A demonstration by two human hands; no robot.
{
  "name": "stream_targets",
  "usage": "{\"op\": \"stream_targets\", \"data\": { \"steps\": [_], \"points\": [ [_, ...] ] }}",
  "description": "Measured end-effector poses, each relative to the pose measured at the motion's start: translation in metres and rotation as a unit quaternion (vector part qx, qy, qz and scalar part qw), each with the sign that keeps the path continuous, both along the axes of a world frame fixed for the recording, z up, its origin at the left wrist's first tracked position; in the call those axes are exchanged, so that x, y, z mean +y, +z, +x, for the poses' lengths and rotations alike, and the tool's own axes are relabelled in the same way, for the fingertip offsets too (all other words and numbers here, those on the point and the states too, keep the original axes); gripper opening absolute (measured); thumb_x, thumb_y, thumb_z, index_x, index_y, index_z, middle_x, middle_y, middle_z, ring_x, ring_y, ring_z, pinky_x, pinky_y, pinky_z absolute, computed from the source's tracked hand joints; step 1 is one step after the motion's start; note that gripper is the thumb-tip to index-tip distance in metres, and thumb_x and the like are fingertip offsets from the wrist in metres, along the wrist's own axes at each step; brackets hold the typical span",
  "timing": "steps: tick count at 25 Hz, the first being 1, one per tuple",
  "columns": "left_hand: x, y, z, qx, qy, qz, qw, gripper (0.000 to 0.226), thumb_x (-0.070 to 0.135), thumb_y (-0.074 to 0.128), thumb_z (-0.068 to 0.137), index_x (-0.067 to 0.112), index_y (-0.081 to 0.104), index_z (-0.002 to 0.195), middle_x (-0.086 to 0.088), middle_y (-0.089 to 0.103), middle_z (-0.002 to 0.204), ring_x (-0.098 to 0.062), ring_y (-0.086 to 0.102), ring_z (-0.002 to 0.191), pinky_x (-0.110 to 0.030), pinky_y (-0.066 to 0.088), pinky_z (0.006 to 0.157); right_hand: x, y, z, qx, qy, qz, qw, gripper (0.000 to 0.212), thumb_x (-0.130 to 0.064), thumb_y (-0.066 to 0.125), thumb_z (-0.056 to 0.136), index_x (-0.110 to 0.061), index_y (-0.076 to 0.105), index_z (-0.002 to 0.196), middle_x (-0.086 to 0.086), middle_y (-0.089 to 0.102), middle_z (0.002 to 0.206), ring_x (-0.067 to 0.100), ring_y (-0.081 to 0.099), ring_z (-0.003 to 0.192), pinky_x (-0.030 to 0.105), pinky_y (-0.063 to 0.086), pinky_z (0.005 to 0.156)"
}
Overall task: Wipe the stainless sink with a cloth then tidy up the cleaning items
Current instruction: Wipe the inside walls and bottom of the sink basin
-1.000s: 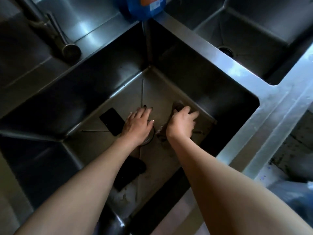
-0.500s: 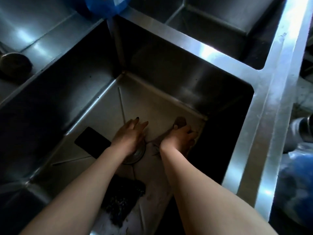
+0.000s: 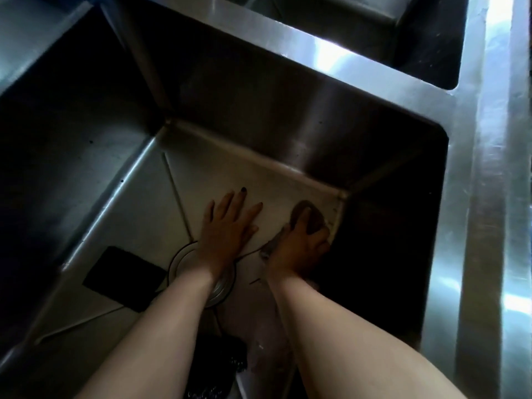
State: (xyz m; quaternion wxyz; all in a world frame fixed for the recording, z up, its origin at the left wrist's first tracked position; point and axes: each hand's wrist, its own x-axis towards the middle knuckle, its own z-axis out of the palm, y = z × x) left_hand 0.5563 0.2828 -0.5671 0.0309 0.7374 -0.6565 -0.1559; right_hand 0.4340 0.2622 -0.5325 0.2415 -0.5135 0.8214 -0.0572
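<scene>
Both my hands are down in a deep stainless sink [image 3: 288, 133]. My right hand [image 3: 302, 243] grips a brown cloth [image 3: 302, 210] and presses it onto the floor at the basin's far right corner. My left hand [image 3: 227, 223] lies flat, fingers straight and spread, on the sink floor just beyond the round drain [image 3: 184, 260], and my wrist covers part of the drain.
A flat black rectangular pad [image 3: 123, 277] lies on the sink floor to the left of the drain. A dark scrubby item [image 3: 218, 367] sits between my forearms at the near edge. A second basin [image 3: 388, 27] lies beyond the steel divider [image 3: 331, 59], and a bright steel rim [image 3: 489, 197] runs along the right.
My right hand has pushed the cloth farther into the far right corner. My left hand slid forward off the drain and spread flat. The view tilted down and right, so the blue bottle left the frame.
</scene>
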Motion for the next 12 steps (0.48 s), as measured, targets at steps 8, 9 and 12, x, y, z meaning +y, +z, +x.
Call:
{"op": "stream_targets", "data": {
  "steps": [8,9,12],
  "points": [
    [-0.001,-0.012,0.009,0.035,-0.011,-0.013,0.999,0.054,0.048,0.042,0.09,0.043,0.023,0.14,0.002,0.01,0.156,-0.022,0.007,0.143,-0.039,-0.001,0.109,-0.04,-0.011,0.01,0.089,0.046,-0.058,0.993,0.045,-0.037,0.038,0.094,-0.036,0.033,0.139,0.017,0.033,0.137,0.035,0.034,0.119,0.043,0.026,0.095],
    [0.0,-0.013,0.01,0.039,-0.01,-0.012,0.999,0.055,0.048,0.042,0.09,0.043,0.023,0.14,0.003,0.01,0.156,-0.022,0.007,0.143,-0.04,0.0,0.109,-0.048,-0.011,0.007,0.086,0.038,-0.057,0.994,0.045,-0.036,0.037,0.095,-0.036,0.031,0.14,0.017,0.031,0.139,0.035,0.03,0.123,0.044,0.025,0.097],
    [0.001,-0.015,0.009,0.048,-0.006,-0.017,0.999,0.055,0.048,0.044,0.089,0.043,0.023,0.14,0.003,0.01,0.156,-0.021,0.006,0.143,-0.041,0.001,0.11,-0.053,-0.008,-0.008,0.083,-0.001,-0.037,0.996,0.046,-0.033,0.035,0.097,-0.031,0.027,0.142,0.017,0.022,0.146,0.035,0.026,0.128,0.043,0.025,0.101]
  ]
}}
